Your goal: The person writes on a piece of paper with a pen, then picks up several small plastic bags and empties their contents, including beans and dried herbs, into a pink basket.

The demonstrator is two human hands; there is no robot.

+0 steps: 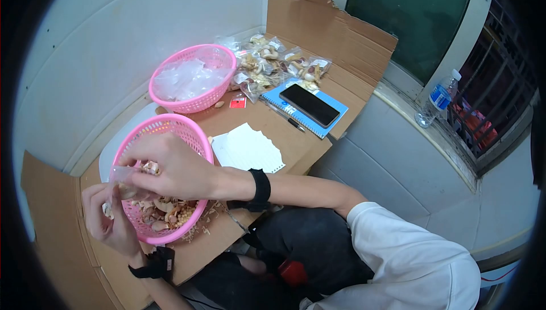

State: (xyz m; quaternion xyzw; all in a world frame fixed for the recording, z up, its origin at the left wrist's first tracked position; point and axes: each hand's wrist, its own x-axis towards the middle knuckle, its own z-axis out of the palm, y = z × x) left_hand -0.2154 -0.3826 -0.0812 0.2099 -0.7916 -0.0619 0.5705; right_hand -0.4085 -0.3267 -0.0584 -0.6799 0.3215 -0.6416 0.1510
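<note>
Over the near pink basket (203, 139), my two hands meet at a small clear plastic bag (124, 176). My left hand (111, 219) is closed on the bag from below, with a pale piece showing near its fingers. My right hand (170, 165) is closed at the bag's upper part, and a few whitish-brown dried pieces (151, 168) show in its curled fingers. Beneath the hands, the basket holds mixed dried slices and chunks (165, 210) and small yellowish beans (183, 214). The fingers partly hide what is in the bag.
Another pink basket (196, 105) holds clear plastic bags (190, 79). Several filled packets (267, 62) lie behind, by upright cardboard (335, 31). A phone (310, 104) rests on a blue notebook (338, 111), beside a pen (296, 123), torn paper (250, 148) and red card (238, 102). A water bottle (438, 99) stands on the sill.
</note>
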